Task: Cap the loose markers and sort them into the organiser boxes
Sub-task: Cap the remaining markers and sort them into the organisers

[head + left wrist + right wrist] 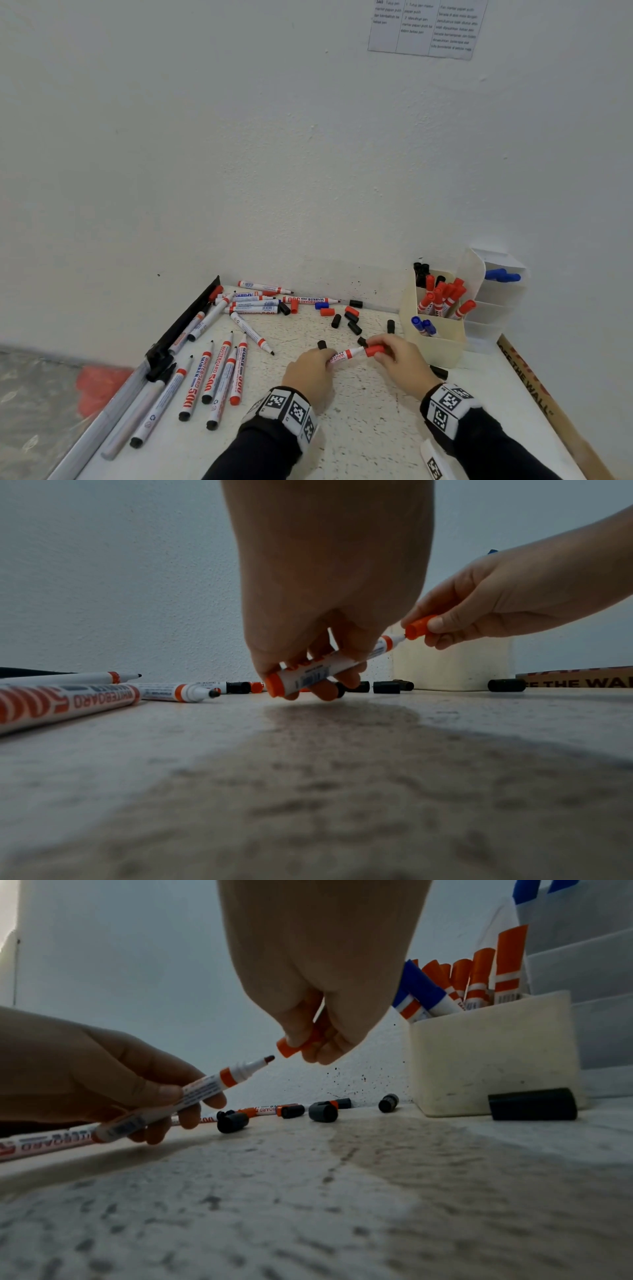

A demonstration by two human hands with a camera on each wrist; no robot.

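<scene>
With several capped red and blue markers standing in the cream plastic organiser box (442, 346) and many uncapped ones lying on the speckled white table (359, 411), the left hand (310, 371) grips a red-banded white whiteboard marker (342, 355) just above the table while the right hand (400, 359) pinches its red plastic cap (374, 350) just off the tip.

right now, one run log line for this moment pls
step: capping | left hand: holds white red-banded marker, tip bare | right hand: pinches red plastic cap, just off tip | cream organiser box: red and blue capped markers
</scene>
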